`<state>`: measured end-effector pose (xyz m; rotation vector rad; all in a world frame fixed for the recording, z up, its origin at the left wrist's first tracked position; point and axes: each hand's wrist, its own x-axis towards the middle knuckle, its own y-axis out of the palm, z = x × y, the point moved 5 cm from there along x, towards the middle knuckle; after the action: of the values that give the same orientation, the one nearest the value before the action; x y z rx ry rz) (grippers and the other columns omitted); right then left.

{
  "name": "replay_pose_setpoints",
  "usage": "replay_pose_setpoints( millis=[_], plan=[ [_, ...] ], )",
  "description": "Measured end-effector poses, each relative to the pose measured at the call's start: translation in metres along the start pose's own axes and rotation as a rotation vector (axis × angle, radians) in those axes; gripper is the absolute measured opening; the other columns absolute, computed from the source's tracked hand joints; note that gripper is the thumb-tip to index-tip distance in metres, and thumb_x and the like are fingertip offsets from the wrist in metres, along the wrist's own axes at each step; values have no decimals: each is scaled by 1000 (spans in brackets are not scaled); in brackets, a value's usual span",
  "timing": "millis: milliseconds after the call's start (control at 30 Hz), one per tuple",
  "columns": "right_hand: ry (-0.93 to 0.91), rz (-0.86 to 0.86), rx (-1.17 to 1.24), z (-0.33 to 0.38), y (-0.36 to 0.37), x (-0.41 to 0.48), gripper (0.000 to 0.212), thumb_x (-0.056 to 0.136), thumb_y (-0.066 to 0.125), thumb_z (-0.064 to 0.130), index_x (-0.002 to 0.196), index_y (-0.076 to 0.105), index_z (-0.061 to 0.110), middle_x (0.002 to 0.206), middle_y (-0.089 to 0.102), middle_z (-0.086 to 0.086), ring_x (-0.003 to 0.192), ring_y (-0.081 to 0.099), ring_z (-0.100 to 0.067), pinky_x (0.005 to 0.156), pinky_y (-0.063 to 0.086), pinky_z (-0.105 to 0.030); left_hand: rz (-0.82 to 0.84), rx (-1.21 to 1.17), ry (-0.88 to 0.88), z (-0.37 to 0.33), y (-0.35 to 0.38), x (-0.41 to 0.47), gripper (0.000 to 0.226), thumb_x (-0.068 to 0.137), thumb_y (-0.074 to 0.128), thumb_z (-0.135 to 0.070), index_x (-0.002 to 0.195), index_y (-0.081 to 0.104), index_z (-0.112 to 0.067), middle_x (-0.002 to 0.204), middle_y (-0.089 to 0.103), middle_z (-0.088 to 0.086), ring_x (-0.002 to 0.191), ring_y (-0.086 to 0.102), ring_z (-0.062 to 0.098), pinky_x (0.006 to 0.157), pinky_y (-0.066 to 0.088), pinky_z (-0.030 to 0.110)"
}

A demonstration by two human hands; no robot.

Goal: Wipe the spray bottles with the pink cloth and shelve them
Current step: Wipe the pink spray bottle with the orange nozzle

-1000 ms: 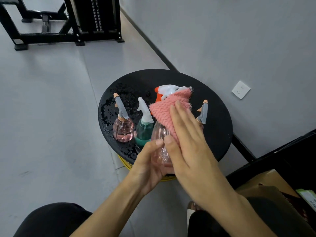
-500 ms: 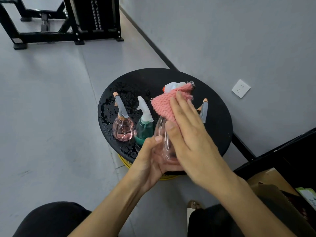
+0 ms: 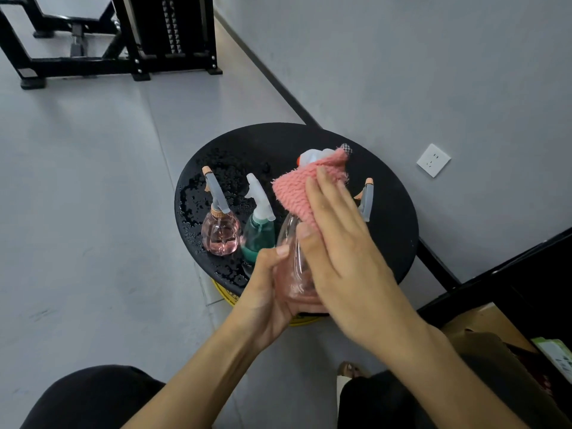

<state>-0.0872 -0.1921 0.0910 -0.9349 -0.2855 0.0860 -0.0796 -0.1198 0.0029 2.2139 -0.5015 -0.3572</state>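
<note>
My left hand (image 3: 266, 292) grips the base of a clear pinkish spray bottle (image 3: 292, 258) held over the near edge of a round black table (image 3: 393, 243). My right hand (image 3: 340, 243) presses the pink cloth (image 3: 297, 190) flat against the bottle's upper side; the cloth covers most of its white and orange trigger head (image 3: 308, 156). On the wet table stand a pink spray bottle (image 3: 220, 233), a teal spray bottle (image 3: 258, 236) and, mostly hidden behind my right hand, a third bottle's grey nozzle (image 3: 366, 198).
Water droplets cover the table's left side. A yellow base (image 3: 226, 294) shows under the table. A grey wall with a white socket (image 3: 433, 160) rises at right. A black shelf unit (image 3: 526, 280) and cardboard box (image 3: 483, 320) sit at lower right, a black metal frame (image 3: 123, 41) at top left.
My right hand with the cloth has slid up over the bottle's trigger head, hiding its orange part. The left hand keeps its grip and the bottle has barely shifted.
</note>
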Motion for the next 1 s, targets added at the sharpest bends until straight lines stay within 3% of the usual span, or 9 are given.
replay_pose_setpoints(
  millis=[167, 267, 400, 533, 733, 800, 867, 933, 1000],
  plan=[
    [-90, -7, -177, 20, 19, -32, 62, 97, 21, 42, 154, 11, 21, 162, -2, 14, 148, -10, -9, 119, 3, -34, -121, -48, 91, -7, -4, 1, 19, 70, 60, -33, 71, 74, -21, 76, 69, 0, 71, 65, 12, 61, 56, 23],
    [-110, -5, -203, 21, 21, -34, 63, 96, 23, 43, 154, 10, 22, 162, -2, 13, 148, -9, -11, 120, 7, -38, -146, -88, 96, -8, -7, 0, 23, 71, 52, -32, 67, 71, -19, 71, 67, 0, 67, 64, 12, 57, 55, 21],
    [-32, -12, -114, 7, 5, -6, 64, 96, 17, 51, 154, 1, 28, 160, -10, 20, 142, -19, 5, 116, -5, -21, -79, -19, -24, 2, -6, 2, 42, 64, 58, -44, 93, 71, -17, 86, 70, 8, 77, 67, 21, 61, 58, 35],
    [-12, -1, 24, 8, 6, -1, 63, 97, 21, 49, 154, 3, 29, 159, -6, 23, 142, -15, 9, 108, -11, -3, -119, -91, 24, -4, -7, 3, 27, 72, 54, -38, 76, 75, -21, 73, 70, 3, 64, 67, 17, 52, 55, 30],
    [-125, -30, -58, 27, 25, -39, 61, 97, 26, 39, 154, 13, 22, 161, 1, 16, 148, -7, -8, 120, 13, -38, -210, -180, 138, -12, -8, 1, 58, 92, 30, -30, 52, 70, -18, 57, 65, -2, 54, 63, 8, 51, 51, 18],
    [-115, -19, -64, 24, 22, -33, 62, 97, 23, 42, 154, 9, 24, 161, -3, 19, 147, -11, -5, 120, 6, -31, -189, -174, 127, -11, -6, 1, 40, 83, 46, -37, 57, 71, -19, 61, 66, -1, 57, 63, 11, 53, 51, 20],
    [-65, -12, -49, 17, 14, -18, 62, 98, 19, 48, 154, 2, 28, 159, -8, 22, 144, -17, 3, 113, -10, -12, -168, -125, 46, -5, -6, 1, 28, 62, 64, -44, 72, 73, -20, 74, 67, 3, 67, 60, 18, 60, 49, 26],
    [0, -8, 26, 6, 7, -3, 62, 99, 20, 53, 154, 0, 31, 158, -10, 25, 141, -18, 10, 106, -12, -1, -137, -94, -16, 1, -6, 1, 36, 62, 57, -49, 76, 75, -21, 77, 70, 4, 68, 63, 19, 61, 50, 30],
    [19, 23, 114, 2, 6, 3, 63, 98, 25, 51, 153, 1, 33, 157, -9, 28, 140, -15, 13, 109, -8, -4, -127, -146, -25, 1, -3, 1, 41, 68, 46, -46, 75, 77, -19, 77, 72, 5, 67, 68, 18, 55, 55, 32]
  ],
)
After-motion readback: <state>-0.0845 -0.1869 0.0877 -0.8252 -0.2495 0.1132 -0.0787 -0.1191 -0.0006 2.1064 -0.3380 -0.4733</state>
